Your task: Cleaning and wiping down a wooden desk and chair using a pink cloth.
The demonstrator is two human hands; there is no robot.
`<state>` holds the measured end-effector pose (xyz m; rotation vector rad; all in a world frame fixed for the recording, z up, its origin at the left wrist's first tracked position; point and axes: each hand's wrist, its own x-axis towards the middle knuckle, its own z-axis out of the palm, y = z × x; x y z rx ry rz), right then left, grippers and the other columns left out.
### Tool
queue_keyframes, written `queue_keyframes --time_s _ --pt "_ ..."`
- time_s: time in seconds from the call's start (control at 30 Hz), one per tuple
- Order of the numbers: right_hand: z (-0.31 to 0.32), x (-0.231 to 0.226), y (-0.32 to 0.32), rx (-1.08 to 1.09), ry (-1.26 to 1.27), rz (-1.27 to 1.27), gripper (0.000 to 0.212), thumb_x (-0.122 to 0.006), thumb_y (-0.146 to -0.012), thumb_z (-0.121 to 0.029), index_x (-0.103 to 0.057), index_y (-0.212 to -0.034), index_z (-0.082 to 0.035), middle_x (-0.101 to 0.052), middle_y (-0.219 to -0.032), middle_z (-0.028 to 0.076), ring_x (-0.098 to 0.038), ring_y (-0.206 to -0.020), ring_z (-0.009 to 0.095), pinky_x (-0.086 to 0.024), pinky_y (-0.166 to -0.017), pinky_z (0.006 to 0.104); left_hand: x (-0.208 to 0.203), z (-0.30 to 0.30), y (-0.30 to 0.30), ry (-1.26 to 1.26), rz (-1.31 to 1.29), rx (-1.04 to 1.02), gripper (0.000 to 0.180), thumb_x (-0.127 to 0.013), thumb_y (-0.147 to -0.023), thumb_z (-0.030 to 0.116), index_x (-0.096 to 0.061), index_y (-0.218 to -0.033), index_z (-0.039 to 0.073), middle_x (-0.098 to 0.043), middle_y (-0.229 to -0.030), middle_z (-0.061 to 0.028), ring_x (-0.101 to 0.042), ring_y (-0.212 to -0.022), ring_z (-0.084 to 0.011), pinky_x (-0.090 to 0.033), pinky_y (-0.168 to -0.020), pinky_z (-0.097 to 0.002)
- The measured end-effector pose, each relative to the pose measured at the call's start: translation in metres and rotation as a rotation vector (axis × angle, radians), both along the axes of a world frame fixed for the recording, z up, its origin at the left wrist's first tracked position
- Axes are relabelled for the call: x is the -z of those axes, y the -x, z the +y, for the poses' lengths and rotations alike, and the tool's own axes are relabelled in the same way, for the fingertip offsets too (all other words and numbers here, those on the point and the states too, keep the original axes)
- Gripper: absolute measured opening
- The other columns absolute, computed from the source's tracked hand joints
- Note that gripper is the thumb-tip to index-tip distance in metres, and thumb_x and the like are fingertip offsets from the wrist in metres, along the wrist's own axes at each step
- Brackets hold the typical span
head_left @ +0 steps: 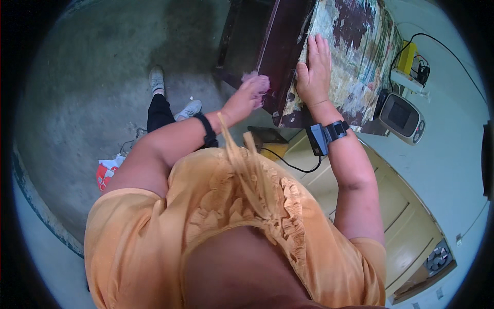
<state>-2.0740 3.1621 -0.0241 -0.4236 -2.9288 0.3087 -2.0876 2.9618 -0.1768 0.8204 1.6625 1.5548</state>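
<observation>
My right hand (314, 77) lies flat on the worn, peeling top of a dark red-brown wooden table (355, 62), fingers stretched out and thumb apart. Beside the table's dark side panel (280, 49) is my left hand (246, 99), blurred by motion. Its fingers are closed round what looks like a crumpled pinkish cloth (261, 83). Whether the cloth touches the panel I cannot tell. Each wrist wears a black band, and a small dark box with a cable is strapped at the right one.
A grey device with a screen (403, 117) stands at the table's right edge. Beyond it are a yellow box (406, 57) and black cables along the pale wall. A red-and-white packet (107, 174) lies on the concrete floor at left. Pale panelled doors (401, 226) are at lower right.
</observation>
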Motion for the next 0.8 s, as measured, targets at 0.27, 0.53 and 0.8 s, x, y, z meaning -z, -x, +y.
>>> queue_keyframes --time_s 0.27,0.53,0.8 --pt "0.001 -0.001 -0.006 0.037 -0.042 -0.051 0.069 -0.053 -0.092 -0.044 -0.042 -0.147 -0.004 -0.037 -0.153 0.021 -0.030 -0.143 0.042 -0.021 -0.118 0.0511 0.019 0.090 0.113 -0.253 -0.477 -0.187 0.039 -0.049 -0.102 0.015 -0.046 -0.139 0.000 -0.060 -0.128 -0.0103 -0.060 -0.116 -0.0186 -0.050 -0.097 -0.0319" --pt "-0.001 -0.004 -0.004 0.034 -0.016 -0.026 0.070 -0.057 -0.090 -0.046 -0.042 -0.147 -0.006 -0.037 -0.153 0.020 -0.032 -0.142 0.042 -0.023 -0.117 0.0519 0.030 0.157 0.122 -0.075 -0.465 -0.159 0.033 -0.049 -0.094 -0.002 -0.060 -0.122 0.010 -0.061 -0.107 0.0003 -0.060 -0.090 -0.0136 -0.051 -0.075 -0.0264" --pt "-0.001 -0.003 0.000 0.017 -0.044 -0.024 0.073 -0.063 -0.087 -0.043 -0.042 -0.147 -0.008 -0.037 -0.154 0.019 -0.032 -0.142 0.041 -0.023 -0.117 0.0520 0.024 0.029 0.039 0.182 0.311 0.155 0.035 -0.048 -0.096 0.004 -0.060 -0.129 0.005 -0.057 -0.124 -0.0165 -0.054 -0.119 -0.0306 -0.040 -0.105 -0.0376"
